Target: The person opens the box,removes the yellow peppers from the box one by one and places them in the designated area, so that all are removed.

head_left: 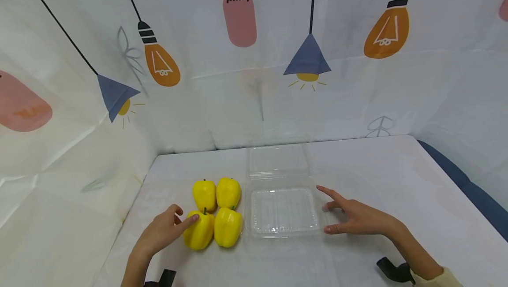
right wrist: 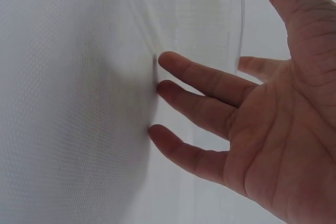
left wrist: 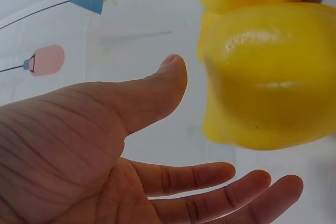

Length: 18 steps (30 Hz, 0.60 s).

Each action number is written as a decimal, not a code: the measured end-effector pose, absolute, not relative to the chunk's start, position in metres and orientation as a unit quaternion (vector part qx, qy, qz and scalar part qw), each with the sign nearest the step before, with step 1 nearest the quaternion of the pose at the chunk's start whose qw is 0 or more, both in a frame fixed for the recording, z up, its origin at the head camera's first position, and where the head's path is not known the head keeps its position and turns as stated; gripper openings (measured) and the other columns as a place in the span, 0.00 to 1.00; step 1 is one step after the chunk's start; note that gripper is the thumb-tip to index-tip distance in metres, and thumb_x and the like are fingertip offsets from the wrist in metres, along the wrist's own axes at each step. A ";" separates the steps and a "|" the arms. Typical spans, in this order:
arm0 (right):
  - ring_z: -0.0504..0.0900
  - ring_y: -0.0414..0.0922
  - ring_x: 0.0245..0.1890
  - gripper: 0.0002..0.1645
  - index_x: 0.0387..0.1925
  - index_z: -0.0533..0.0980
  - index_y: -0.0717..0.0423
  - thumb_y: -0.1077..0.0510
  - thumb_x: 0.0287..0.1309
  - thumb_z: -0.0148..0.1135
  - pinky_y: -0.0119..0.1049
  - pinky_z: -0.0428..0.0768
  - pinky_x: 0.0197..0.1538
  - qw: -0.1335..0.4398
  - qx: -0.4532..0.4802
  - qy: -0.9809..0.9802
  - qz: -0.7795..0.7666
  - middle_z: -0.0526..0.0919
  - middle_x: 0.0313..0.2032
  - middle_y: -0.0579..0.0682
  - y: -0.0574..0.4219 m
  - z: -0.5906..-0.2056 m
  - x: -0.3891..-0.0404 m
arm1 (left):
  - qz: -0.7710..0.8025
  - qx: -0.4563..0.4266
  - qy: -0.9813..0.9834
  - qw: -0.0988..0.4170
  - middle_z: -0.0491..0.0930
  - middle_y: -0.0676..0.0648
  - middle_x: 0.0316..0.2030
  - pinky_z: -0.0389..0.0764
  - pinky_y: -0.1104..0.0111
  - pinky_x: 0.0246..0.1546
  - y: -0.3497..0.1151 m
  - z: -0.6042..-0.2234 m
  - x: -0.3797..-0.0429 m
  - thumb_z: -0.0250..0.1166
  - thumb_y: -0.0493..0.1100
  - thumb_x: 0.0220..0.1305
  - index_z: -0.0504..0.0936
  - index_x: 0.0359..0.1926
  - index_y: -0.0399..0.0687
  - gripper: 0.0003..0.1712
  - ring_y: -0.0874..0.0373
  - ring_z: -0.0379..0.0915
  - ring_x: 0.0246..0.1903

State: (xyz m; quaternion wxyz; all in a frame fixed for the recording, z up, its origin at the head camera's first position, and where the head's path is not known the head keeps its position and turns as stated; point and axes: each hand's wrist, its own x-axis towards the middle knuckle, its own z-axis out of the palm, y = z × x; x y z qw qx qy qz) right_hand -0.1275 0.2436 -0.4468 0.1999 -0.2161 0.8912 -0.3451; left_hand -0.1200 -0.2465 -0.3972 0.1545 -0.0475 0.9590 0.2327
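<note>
Several yellow bell peppers stand in a close cluster left of the middle. My left hand (head_left: 160, 232) is at the front-left bell pepper (head_left: 197, 236), its thumb overlapping the pepper in the head view. From the left wrist, the thumb and fingers look spread, with a gap to the nearest bell pepper (left wrist: 270, 77). To the right of the peppers lies a transparent plastic clamshell box (head_left: 283, 212), its lid (head_left: 278, 160) folded back. My right hand (head_left: 359, 217) is beside the box's right edge with fingers apart. Whether its fingertips touch the box, I cannot tell.
A white cloth covers the table (head_left: 397, 172). Behind and to the left hangs a white curtain (head_left: 222, 115) printed with lamps. Past the table's right edge is a dark blue seat (head_left: 452, 163). Black mounts (head_left: 397, 271) sit at both wrists.
</note>
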 end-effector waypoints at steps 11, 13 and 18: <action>0.67 0.60 0.61 0.59 0.72 0.38 0.32 0.38 0.50 0.67 0.67 0.65 0.52 0.204 -0.223 0.888 -0.346 0.75 0.56 0.53 0.246 -0.448 -0.131 | 0.225 -0.045 0.962 0.147 0.77 0.44 0.33 0.74 0.62 0.27 -0.257 -0.394 -0.132 0.57 0.72 0.55 0.71 0.48 0.36 0.42 0.55 0.71 0.28; 0.66 0.60 0.61 0.59 0.72 0.38 0.32 0.39 0.50 0.67 0.67 0.66 0.52 0.206 -0.223 0.887 -0.349 0.75 0.56 0.53 0.246 -0.447 -0.131 | 0.225 -0.040 0.963 0.145 0.77 0.45 0.33 0.74 0.62 0.27 -0.259 -0.395 -0.134 0.57 0.72 0.56 0.71 0.48 0.36 0.42 0.55 0.71 0.28; 0.67 0.60 0.60 0.59 0.72 0.38 0.32 0.38 0.49 0.67 0.66 0.67 0.52 0.201 -0.211 0.891 -0.347 0.74 0.57 0.54 0.251 -0.444 -0.131 | 0.228 -0.020 0.965 0.132 0.78 0.44 0.37 0.76 0.61 0.30 -0.265 -0.398 -0.139 0.58 0.68 0.58 0.71 0.51 0.36 0.39 0.55 0.72 0.31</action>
